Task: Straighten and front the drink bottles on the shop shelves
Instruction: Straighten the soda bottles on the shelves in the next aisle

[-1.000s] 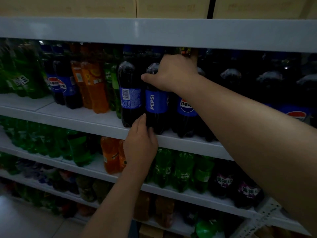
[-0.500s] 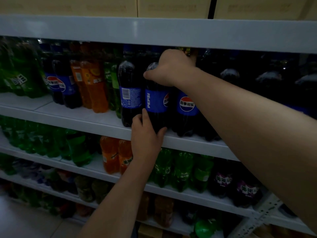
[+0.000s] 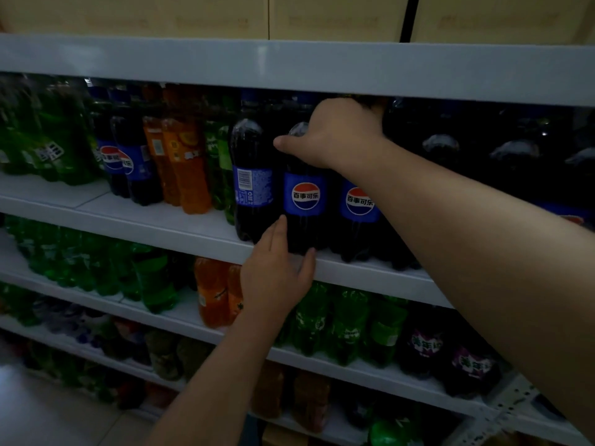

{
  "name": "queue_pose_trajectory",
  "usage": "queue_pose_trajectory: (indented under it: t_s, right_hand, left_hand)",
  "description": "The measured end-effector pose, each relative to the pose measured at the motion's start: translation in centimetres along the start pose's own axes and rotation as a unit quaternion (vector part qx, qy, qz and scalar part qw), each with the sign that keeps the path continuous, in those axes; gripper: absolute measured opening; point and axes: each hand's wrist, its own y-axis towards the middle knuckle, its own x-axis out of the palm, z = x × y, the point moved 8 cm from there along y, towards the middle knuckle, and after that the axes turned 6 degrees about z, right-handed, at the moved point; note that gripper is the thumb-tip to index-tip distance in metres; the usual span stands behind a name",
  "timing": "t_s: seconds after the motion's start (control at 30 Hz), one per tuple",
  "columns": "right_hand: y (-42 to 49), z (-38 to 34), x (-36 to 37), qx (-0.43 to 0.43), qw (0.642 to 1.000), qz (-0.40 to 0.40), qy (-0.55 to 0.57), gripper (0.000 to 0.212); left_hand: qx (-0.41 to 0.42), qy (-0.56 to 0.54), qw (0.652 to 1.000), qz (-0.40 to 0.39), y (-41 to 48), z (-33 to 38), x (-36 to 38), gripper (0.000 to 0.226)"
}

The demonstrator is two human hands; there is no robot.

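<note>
A large dark Pepsi bottle (image 3: 304, 201) stands at the front of the top drinks shelf (image 3: 180, 225), its round logo facing me. My right hand (image 3: 335, 136) is closed over its shoulder and neck. My left hand (image 3: 277, 275) cups its base, fingers on the left side and thumb at the right. To its left, a second Pepsi bottle (image 3: 252, 181) shows its barcode side. On the right, a third Pepsi bottle (image 3: 359, 207) shows its logo, partly behind my right forearm.
Orange soda bottles (image 3: 186, 162), smaller Pepsi bottles (image 3: 128, 162) and green bottles (image 3: 54, 146) stand further left on the same shelf. More dark bottles (image 3: 515, 156) fill the right. Lower shelves hold green, orange and purple-labelled bottles. Cardboard boxes (image 3: 338, 17) sit above.
The held Pepsi bottle has turned: its label went from the sideways PEPSI lettering to the round logo facing front. My left hand shifted right around the base.
</note>
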Motion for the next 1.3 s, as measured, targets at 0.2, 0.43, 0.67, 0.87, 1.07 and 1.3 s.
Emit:
queue_pose_trajectory:
  t_s: [0.2, 0.43, 0.67, 0.87, 1.07, 1.3]
  right_hand:
    - [-0.4, -0.3, -0.4, -0.009, 0.999, 0.036, -0.039, 0.068]
    - [-1.1, 0.1, -0.4, -0.03, 0.997, 0.066, -0.025, 0.06]
    - [-1.9, -0.4, -1.2, -0.021, 0.988, 0.147, -0.05, 0.077]
    - [-4.3, -0.6, -1.4, -0.038, 0.981, 0.181, -0.06, 0.065]
    - [-10.0, -2.6, -0.2, -0.174, 0.933, 0.279, 0.143, 0.031]
    - [-12.0, -5.6, 4.4, -0.14, 0.935, 0.183, 0.269, 0.017]
  left_hand:
    - [-0.094, -0.035, 0.995, -0.017, 1.2, -0.3, 1.5, 0.089]
    - [-0.017, 0.016, 0.999, -0.028, 1.3, -0.2, 0.9, 0.082]
    - [-0.013, 0.066, 0.997, -0.037, 1.1, 0.1, 1.1, 0.08]
    - [-0.005, 0.004, 1.0, -0.017, 0.7, -0.5, 0.4, 0.072]
    - [-0.115, -0.11, 0.984, 0.085, 3.0, -6.8, -3.3, 0.065]
    - [-0.172, -0.2, 0.964, -0.016, 6.1, -8.3, -0.7, 0.085]
